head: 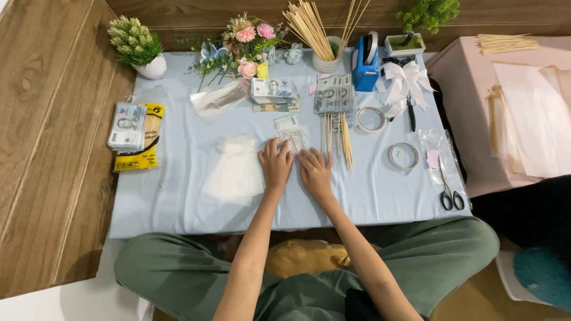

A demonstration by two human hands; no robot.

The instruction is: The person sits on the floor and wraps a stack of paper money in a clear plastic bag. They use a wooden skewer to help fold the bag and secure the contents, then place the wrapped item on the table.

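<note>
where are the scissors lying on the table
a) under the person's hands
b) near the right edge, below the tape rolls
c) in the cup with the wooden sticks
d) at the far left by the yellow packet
b: the scissors lie near the right edge of the table, just below a tape roll, well to the right of the right hand.

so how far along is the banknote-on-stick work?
Early. Done: a few sticks lie beside the hands, whether finished is unclear. In hand: left hand and right hand press a small clear sleeve flat. Left: banknote stacks, clear bags and cup of skewers look untouched.
</note>
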